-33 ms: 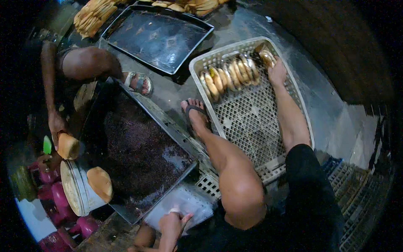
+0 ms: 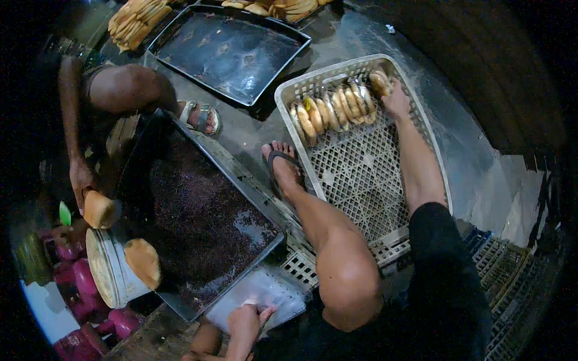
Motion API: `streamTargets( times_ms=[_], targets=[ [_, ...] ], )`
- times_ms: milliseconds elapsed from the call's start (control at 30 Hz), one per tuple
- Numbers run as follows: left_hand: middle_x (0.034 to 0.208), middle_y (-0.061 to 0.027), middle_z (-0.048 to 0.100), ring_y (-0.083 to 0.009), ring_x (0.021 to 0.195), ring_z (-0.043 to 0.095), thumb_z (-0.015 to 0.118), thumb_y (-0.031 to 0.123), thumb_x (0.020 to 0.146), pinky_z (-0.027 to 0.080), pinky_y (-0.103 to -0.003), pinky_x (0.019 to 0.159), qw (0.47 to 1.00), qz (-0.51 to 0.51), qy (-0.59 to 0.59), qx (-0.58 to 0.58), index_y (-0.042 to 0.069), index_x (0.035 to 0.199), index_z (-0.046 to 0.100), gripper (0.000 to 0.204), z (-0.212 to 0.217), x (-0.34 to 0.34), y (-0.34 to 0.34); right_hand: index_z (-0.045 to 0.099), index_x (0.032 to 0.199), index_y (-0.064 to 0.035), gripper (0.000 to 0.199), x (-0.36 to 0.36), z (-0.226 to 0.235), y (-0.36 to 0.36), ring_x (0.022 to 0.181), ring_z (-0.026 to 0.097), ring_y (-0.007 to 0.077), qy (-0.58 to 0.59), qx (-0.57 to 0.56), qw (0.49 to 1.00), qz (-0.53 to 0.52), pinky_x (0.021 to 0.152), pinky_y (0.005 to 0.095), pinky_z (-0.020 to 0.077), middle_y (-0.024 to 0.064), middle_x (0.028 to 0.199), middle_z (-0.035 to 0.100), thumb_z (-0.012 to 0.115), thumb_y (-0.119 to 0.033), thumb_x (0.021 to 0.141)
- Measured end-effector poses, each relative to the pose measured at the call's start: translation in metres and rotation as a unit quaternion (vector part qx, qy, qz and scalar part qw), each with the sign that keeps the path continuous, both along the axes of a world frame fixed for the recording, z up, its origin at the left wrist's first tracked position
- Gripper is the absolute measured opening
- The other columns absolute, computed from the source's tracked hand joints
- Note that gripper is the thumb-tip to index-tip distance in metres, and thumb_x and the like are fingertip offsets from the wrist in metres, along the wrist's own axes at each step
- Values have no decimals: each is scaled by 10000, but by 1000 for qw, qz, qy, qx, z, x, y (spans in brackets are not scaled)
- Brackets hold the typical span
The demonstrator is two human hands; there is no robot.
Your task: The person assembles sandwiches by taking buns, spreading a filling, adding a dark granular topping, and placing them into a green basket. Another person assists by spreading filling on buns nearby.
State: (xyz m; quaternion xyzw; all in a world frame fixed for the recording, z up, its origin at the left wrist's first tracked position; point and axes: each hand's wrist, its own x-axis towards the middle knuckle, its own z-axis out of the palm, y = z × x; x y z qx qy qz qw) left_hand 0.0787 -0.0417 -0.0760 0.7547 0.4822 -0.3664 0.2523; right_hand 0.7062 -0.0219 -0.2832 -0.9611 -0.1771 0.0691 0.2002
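Observation:
At the far right corner of the pale plastic crate (image 2: 442, 171), my right hand (image 2: 397, 101) is closed around a bagged bread roll (image 2: 380, 83). Left of it, a row of similar filled rolls (image 2: 332, 108) in clear wrapping stands on edge along the crate's far end. My left hand (image 2: 245, 320) is low in the picture, its thumb and fingers closed on clear plastic bags (image 2: 278, 295). These bags lie by the near corner of a dark tray (image 2: 265, 243) holding dark brown sprinkles (image 2: 192, 192).
At left, a co-worker's hand (image 2: 82, 180) holds a bread roll (image 2: 99, 209) above a white tub (image 2: 123, 295); another bread piece (image 2: 143, 263) leans there. A black baking tray (image 2: 229, 57) and stacked bread (image 2: 135, 21) are at the back. My sandalled foot (image 2: 282, 165) is beside the crate.
My right hand, with the bagged roll, has shifted slightly within the crate's far right corner. The whole view has moved a little; the left hand stays on the bags.

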Motion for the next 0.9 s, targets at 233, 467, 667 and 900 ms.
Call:
streamTargets(
  times_ms=[233, 467, 667, 900],
  targets=[
    [618, -146, 653, -295, 566, 649, 684, 460, 873, 499, -403, 564, 986, 82, -141, -28, 28, 743, 703, 452, -9, -30, -3, 315, 1462, -24, 809, -8, 70, 82, 1321, 442, 330, 133, 77, 965, 211, 1081, 396, 376, 204, 1457, 419, 722, -327, 831],
    [579, -118, 613, -177, 512, 597, 679, 319, 903, 456, -336, 517, 873, 172, -418, 185, -14, 773, 662, 359, 72, 14, 5, 616, 1105, -15, 516, -353, 294, 8, 943, 644, 405, 201, 164, 583, 770, 824, 455, 532, 220, 1015, 669, 649, -464, 852],
    [942, -167, 705, -239, 853, 696, 564, 373, 984, 555, -346, 667, 590, 489, -635, -95, 4, 1019, 652, 380, 72, 3, 1, 585, 1004, -1, 132, -428, 337, -29, 741, 675, 171, 504, 429, 627, 411, 630, 317, 565, 104, 877, 668, 580, -125, 960],
    [1007, -160, 694, -242, 886, 696, 584, 311, 988, 595, -321, 667, 338, 530, -777, 17, 9, 1101, 612, 323, 116, -32, 0, 608, 1039, 6, 207, -457, 319, -101, 647, 610, 159, 495, 412, 719, 261, 546, 271, 505, 78, 867, 629, 607, -189, 969]
  ],
)
